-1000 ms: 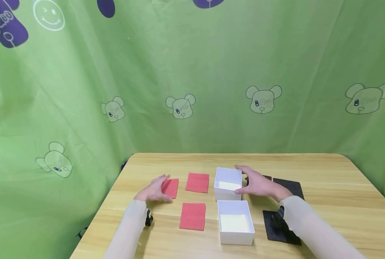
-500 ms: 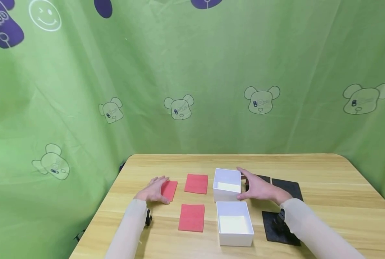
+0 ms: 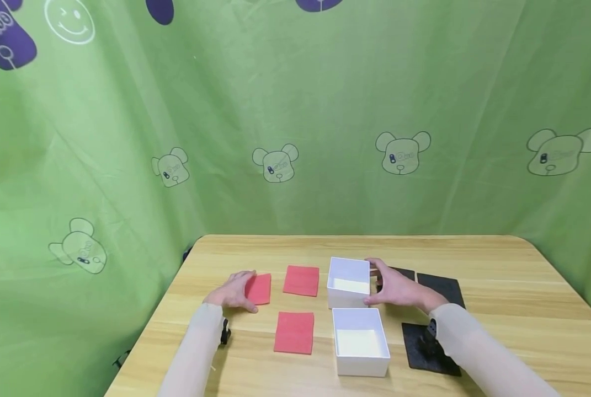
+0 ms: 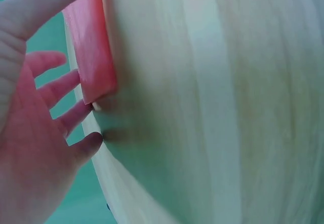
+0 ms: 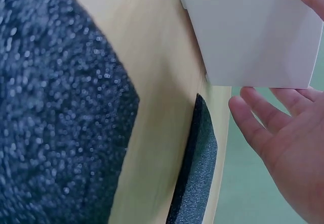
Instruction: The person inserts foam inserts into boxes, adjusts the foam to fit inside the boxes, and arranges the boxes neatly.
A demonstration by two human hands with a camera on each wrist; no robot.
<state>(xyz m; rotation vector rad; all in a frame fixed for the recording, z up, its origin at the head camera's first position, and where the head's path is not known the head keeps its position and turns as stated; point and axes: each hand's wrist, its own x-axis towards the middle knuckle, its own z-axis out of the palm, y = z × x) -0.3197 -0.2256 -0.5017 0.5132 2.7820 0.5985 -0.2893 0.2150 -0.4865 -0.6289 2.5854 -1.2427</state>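
My left hand point(image 3: 232, 291) is beside a red square pad point(image 3: 259, 289) at the left of the table, covering its left part. In the left wrist view, relaxed fingers point(image 4: 59, 89) lie along the pad's edge point(image 4: 93, 49). My right hand point(image 3: 397, 285) stands at the right side of the farther white box point(image 3: 349, 299), thumb toward the near corner and fingers at the far one. From the right wrist, the box point(image 5: 253, 36) shows its outer wall, with loosely extended fingers point(image 5: 253, 117) by its edge. A second white box point(image 3: 362, 365) sits just in front.
Two more red square pads, a back one point(image 3: 301, 280) and a front one point(image 3: 294, 333), lie left of the boxes. Black square pads lie at the right, one in front point(image 3: 424, 353), another point(image 3: 444, 288) farther back, partly under the right arm. A green curtain point(image 3: 295, 209) hangs behind the wooden table point(image 3: 514, 309).
My left hand has drawn slightly left, and the red pad beside it has turned straighter. The right hand has shifted a little to the right along the farther white box.
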